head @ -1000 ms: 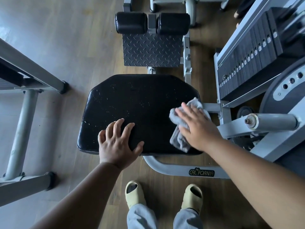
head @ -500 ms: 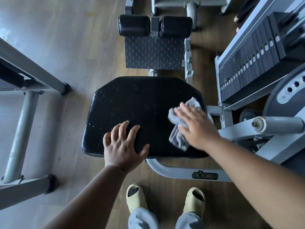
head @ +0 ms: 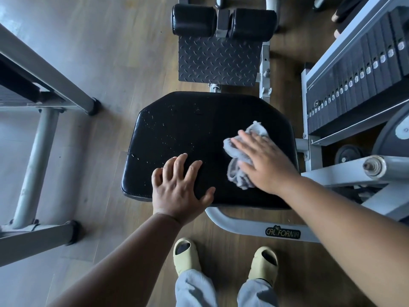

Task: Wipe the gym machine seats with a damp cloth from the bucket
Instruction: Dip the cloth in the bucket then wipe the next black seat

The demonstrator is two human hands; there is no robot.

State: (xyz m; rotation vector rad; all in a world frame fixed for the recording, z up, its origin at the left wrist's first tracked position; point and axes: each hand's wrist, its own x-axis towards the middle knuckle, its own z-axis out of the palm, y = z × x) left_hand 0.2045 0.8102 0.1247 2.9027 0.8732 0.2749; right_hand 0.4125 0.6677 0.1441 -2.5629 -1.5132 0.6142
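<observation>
Seat (head: 194,129): black padded vinyl, broad, with clipped far corners; long axis runs left to right; pale specks scattered over its left half.
Cloth (head: 238,173): grey, crumpled, soft terry look; lies on the right part of the seat, touching it.
Right hand (head: 263,160): laid flat on the cloth, fingers straight and close together, pressing it down; fingertips point far-left.
Left hand (head: 179,187): fingers spread, palm braced on the near edge of the seat; holds nothing.
Key relation: the speckled, apparently unwiped area lies to the left and far-left of the cloth; the right hand is the one on the cloth, so the next stroke likely travels left along the seat's long axis, passing on the far side of the left hand.
Frame (head: 250,227): grey painted steel tube, curved, near the seat's front.
Foot plate (head: 219,63): dark embossed metal, far of the seat.
Weight stack (head: 358,72): dark slabs, right.
Bucket: not in view.
</observation>
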